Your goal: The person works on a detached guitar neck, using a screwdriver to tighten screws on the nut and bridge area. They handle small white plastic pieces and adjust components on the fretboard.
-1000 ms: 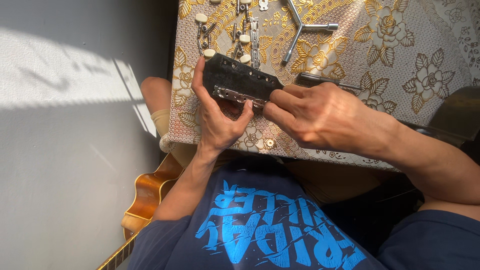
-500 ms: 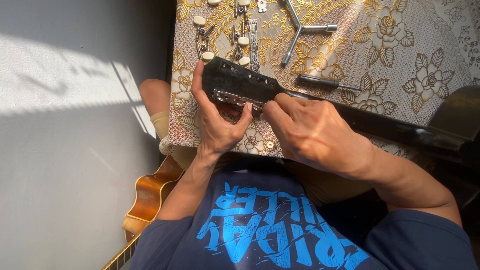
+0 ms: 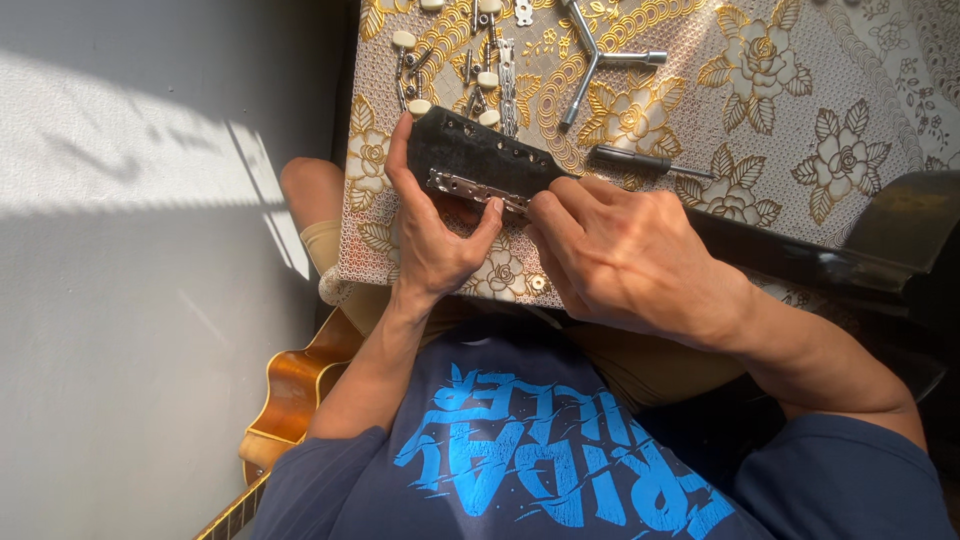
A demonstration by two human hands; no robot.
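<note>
Our left hand [image 3: 432,240] curls around the black guitar headstock [image 3: 480,155], thumb on its far end and fingers under the near edge, so the piece stays steady and tipped toward us. Our right hand [image 3: 625,255] pinches its fingertips together at the metal tuner plate [image 3: 470,187] along that edge, keeping it seated against the wood. The headstock rests over the gold-flowered tabletop [image 3: 800,110], where loose tuning pegs [image 3: 480,80], a three-armed wrench [image 3: 595,60] and a screwdriver [image 3: 640,160] lie within reach beyond our hands.
</note>
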